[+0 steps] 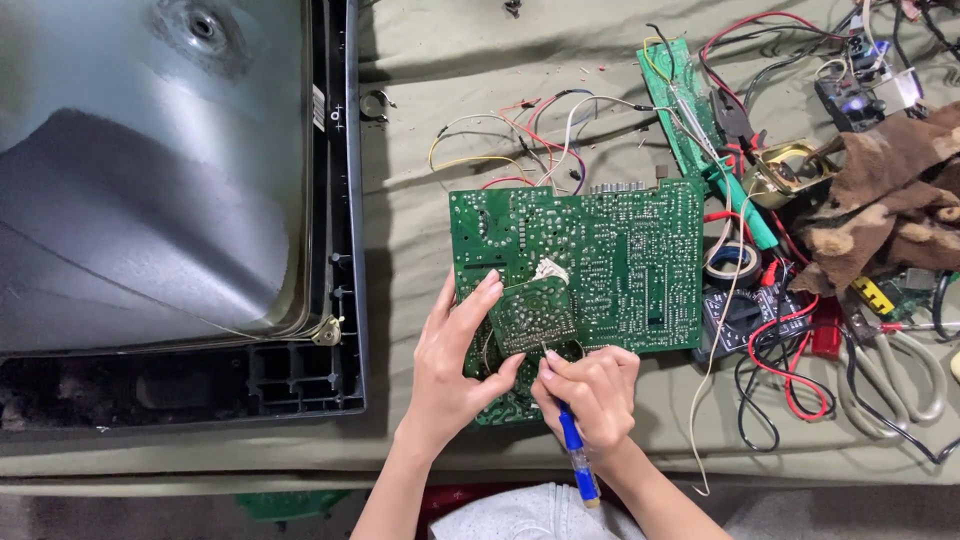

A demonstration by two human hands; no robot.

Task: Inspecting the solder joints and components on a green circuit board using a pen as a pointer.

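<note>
Head view: left hand [452,352] pinches small board [533,315]; right hand [590,392] grips blue tool [574,450].

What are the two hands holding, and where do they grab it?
The left hand pinches the small green circuit board by its left edge, fingers on top. The right hand grips a blue-handled tool near its tip, like a pen.

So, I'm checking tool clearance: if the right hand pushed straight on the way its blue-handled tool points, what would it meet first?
Most likely the small green board that the left hand steadies; the tool in the right hand points up at its lower edge, though depth is unclear.
</note>
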